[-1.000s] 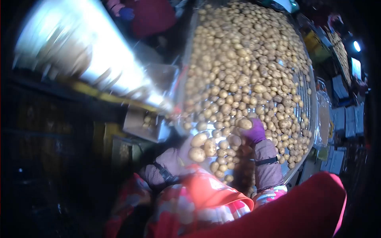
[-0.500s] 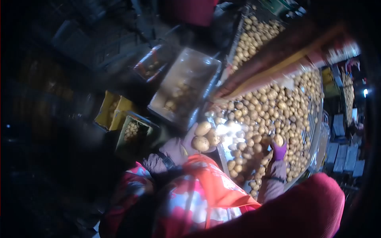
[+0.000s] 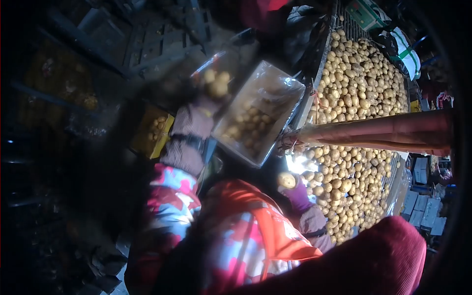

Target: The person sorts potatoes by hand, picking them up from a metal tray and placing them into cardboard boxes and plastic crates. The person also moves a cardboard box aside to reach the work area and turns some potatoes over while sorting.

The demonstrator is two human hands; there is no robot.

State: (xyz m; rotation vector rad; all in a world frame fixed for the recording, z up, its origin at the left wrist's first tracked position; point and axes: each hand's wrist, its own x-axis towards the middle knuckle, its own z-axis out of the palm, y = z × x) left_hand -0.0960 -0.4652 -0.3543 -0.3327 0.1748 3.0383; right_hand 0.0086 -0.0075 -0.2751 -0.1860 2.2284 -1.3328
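My left hand point(image 3: 205, 105), blurred and in a grey sleeve, reaches out to the far left. Several potatoes point(image 3: 217, 83) lie at its fingers, beside a small crate point(image 3: 209, 64) with a reddish rim. The fingers themselves are smeared. My right hand point(image 3: 298, 195), in a purple glove, grips a single potato point(image 3: 286, 180) near the close corner of the sorting table. Many loose potatoes point(image 3: 361, 81) cover that slatted table. Between my hands stands a plastic-lined box point(image 3: 258, 115) with potatoes at its bottom.
A thick wrapped reddish bar point(image 3: 373, 132) crosses above the table. Left of the lined box is a yellow crate point(image 3: 160, 135) with small potatoes. Cartons point(image 3: 423, 209) are stacked at the right, and a green crate point(image 3: 365, 14) sits at the table's far end.
My left hand has moved from the table's corner, up and left to the small crate, with its potatoes. My right hand has come left off the pile, holding a potato. The view has turned.
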